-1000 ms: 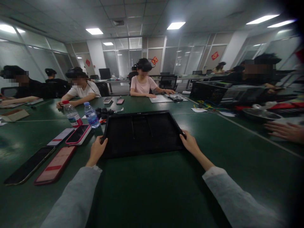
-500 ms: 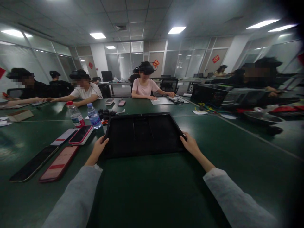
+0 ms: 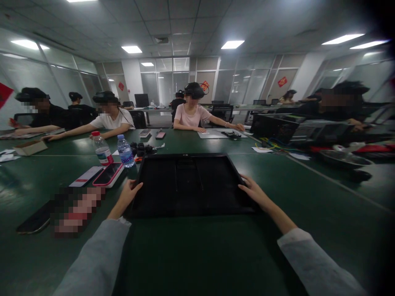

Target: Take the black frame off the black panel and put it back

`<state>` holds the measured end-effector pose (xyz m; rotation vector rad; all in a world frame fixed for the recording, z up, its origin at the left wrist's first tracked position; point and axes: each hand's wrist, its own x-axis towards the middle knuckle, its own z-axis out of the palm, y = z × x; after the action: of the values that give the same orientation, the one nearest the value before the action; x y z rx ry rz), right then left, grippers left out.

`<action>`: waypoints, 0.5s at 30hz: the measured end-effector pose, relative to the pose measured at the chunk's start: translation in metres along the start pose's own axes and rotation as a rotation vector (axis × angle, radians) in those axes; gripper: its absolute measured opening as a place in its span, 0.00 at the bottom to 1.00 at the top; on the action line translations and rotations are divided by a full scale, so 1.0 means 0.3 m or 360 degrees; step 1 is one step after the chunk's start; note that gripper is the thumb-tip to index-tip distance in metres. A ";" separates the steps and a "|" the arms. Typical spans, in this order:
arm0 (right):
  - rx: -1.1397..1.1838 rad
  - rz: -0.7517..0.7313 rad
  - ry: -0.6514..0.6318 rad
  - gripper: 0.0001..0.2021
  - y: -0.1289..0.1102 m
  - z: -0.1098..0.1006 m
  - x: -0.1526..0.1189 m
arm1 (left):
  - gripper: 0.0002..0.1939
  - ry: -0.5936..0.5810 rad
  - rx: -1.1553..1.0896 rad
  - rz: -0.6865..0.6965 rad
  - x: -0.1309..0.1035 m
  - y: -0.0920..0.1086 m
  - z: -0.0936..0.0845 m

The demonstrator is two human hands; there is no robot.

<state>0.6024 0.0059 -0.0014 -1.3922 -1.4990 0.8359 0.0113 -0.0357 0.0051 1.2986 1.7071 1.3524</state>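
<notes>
Left hand and right hand are gripping the black tray by its side edges, fingers clamped on the rims; tray is lying flat mid-counter, toward the near edge.

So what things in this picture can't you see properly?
Head view, the only one:
- Left hand and right hand grip the flat black rectangular panel; whether their fingers curl under it is hidden by its edges.
- The phones beside the pink-cased phone are pixelated.
- Labels on the two clear plastic water bottles are too small to read.
- Dark equipment at far right is blurred.
</notes>
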 end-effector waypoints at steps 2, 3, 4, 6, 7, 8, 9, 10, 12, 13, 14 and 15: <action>0.0135 0.0101 -0.0066 0.39 -0.020 0.009 0.024 | 0.39 -0.0004 0.0061 0.0030 -0.002 0.005 0.001; 0.0155 0.0133 -0.0078 0.40 -0.032 0.012 0.032 | 0.39 -0.0003 0.0105 0.0045 -0.003 0.007 0.001; 0.0168 0.0140 -0.0072 0.40 -0.045 0.015 0.035 | 0.39 0.0004 0.0158 0.0070 -0.002 0.007 0.000; 0.0177 0.0079 -0.0011 0.37 -0.067 0.017 0.031 | 0.38 0.0040 0.0265 0.0146 0.000 0.003 -0.002; 0.0167 0.0031 0.0034 0.35 -0.076 0.017 0.025 | 0.38 0.0060 0.0303 0.0185 0.002 0.000 -0.002; 0.0152 -0.0014 0.0077 0.34 -0.081 0.016 0.017 | 0.37 0.0070 0.0317 0.0213 0.004 -0.003 -0.002; 0.0133 -0.0049 0.0113 0.33 -0.084 0.014 0.010 | 0.38 0.0063 0.0306 0.0228 0.006 -0.004 -0.001; 0.0115 -0.0073 0.0150 0.32 -0.083 0.009 0.004 | 0.38 0.0038 0.0273 0.0229 0.006 -0.005 0.000; 0.0115 -0.0093 0.0266 0.31 -0.070 -0.009 -0.002 | 0.40 -0.0050 0.0176 0.0208 0.004 0.000 0.001; 0.0119 -0.0099 0.0350 0.31 -0.058 -0.025 -0.002 | 0.41 -0.0094 0.0131 0.0197 0.001 0.005 0.001; 0.0106 -0.0109 0.0455 0.31 -0.041 -0.045 0.000 | 0.41 -0.0131 0.0100 0.0193 -0.003 0.011 0.001; 0.0066 -0.0136 0.0568 0.31 -0.019 -0.070 0.002 | 0.41 -0.0159 0.0086 0.0197 -0.006 0.017 0.000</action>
<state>0.6195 0.0038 0.0117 -1.3547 -1.2481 0.5285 0.0135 -0.0375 0.0096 1.4990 1.6286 1.2944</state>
